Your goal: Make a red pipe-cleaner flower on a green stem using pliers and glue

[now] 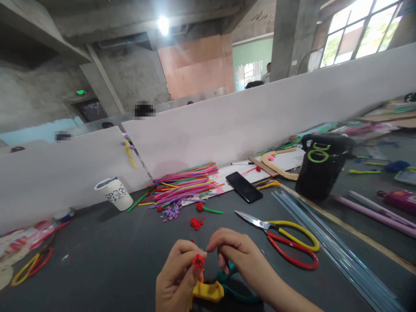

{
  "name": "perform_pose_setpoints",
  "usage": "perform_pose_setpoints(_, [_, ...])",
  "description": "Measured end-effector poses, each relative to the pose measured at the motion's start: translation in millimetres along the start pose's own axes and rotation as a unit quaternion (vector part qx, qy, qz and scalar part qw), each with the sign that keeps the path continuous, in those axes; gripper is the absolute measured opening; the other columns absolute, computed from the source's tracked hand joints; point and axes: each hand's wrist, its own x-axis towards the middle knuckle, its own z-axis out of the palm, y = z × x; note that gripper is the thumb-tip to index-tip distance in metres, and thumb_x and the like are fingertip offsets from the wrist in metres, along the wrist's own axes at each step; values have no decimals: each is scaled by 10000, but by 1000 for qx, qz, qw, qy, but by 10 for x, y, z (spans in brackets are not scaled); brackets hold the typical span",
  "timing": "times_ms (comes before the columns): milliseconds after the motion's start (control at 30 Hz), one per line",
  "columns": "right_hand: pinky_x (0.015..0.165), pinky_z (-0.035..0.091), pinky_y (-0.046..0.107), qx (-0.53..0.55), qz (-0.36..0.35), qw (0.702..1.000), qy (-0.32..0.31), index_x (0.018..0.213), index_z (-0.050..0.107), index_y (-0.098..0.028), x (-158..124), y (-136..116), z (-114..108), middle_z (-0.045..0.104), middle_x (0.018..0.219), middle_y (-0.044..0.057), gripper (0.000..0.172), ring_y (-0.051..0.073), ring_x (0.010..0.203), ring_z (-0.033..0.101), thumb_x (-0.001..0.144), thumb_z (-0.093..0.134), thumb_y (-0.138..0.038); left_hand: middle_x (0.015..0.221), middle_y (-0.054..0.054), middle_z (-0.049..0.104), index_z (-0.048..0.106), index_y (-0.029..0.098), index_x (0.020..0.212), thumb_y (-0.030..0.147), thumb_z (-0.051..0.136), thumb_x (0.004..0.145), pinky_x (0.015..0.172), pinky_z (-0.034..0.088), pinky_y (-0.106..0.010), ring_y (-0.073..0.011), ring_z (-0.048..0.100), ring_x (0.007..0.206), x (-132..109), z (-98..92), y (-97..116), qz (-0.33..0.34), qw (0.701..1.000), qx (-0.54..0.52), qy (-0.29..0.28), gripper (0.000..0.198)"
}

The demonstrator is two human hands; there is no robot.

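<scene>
Between thumb and fingertips, my left hand [180, 275] pinches a small red fuzzy flower [198, 261] with a dark centre. My right hand [238, 249] is close beside it, its fingers loosely bent and apart, the index fingertip near the flower. I see nothing held in it, though its thumb is mostly hidden. Below the hands lie a yellow tool [209, 291] and a teal loop [238, 297], both partly covered. Ahead on the dark table are red fuzzy pieces [196, 223] and a red flower on a green stem [209, 210].
Large scissors [286, 238] with yellow and red handles lie at right, beside clear rods [338, 247]. Farther back are a phone [244, 187], a black bottle [321, 167], colourful pipe cleaners [186, 182], purple bits [171, 211] and a white cup [113, 195]. A white partition [201, 134] stands behind.
</scene>
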Motion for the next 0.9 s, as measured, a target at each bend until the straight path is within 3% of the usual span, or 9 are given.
perform_pose_setpoints(133, [677,443,239,-112,-101,987,-56,810,694,-166,-100,-118,2,586,852,35,150,137,757,561,762,554,-192,873,-24,532,738,168,622,361,781,642,565,465,-216,-107,511,647,34,42,-30,-146,983,-113,9,200])
perform_pose_setpoints(267, [679,422,219,-178,-141,971,-78,750,665,-147,-157,-69,59,580,807,35,116,131,755,549,812,577,-188,785,-5,513,730,158,611,333,811,597,600,476,-215,-111,514,664,55,61,-72,-222,958,-182,-7,194])
perform_pose_setpoints(367, [641,413,197,-175,-170,968,-54,669,612,-145,-163,14,75,557,727,16,156,116,699,536,817,565,-166,715,4,516,723,159,569,321,821,581,606,472,-207,-109,520,646,37,61,-98,-225,957,-182,-26,190])
perform_pose_setpoints(467, [586,400,178,-207,-200,957,-34,613,559,-154,-172,41,38,543,678,6,222,98,638,518,832,531,-141,771,-27,630,773,194,693,313,857,518,644,489,-216,-146,581,724,15,40,-118,-242,958,-151,10,228])
perform_pose_setpoints(567, [599,416,201,-315,-253,915,0,673,572,-159,-198,40,-15,568,707,27,206,114,650,520,855,484,-121,887,-56,710,787,245,838,338,878,467,722,505,-253,-193,627,821,5,24,-106,-245,960,-123,46,393])
perform_pose_setpoints(733, [602,439,249,-452,-338,826,-2,785,600,-144,-240,76,-22,584,726,65,272,146,653,510,931,371,-121,751,-21,653,794,253,792,393,832,555,635,480,-218,-146,584,703,16,31,-41,-178,982,-60,8,277])
perform_pose_setpoints(800, [589,436,252,-469,-356,808,-4,770,601,-148,-242,97,-7,576,701,62,323,145,632,498,951,333,-136,703,-13,615,793,247,773,394,806,605,611,470,-217,-138,561,667,21,25,-37,-154,988,-30,-7,224])
perform_pose_setpoints(900, [605,445,260,-476,-351,806,-7,771,608,-144,-234,121,2,574,690,63,343,149,637,498,956,319,-141,700,-13,604,786,248,775,390,762,670,581,455,-210,-131,549,641,13,6,-59,-117,993,8,-26,178])
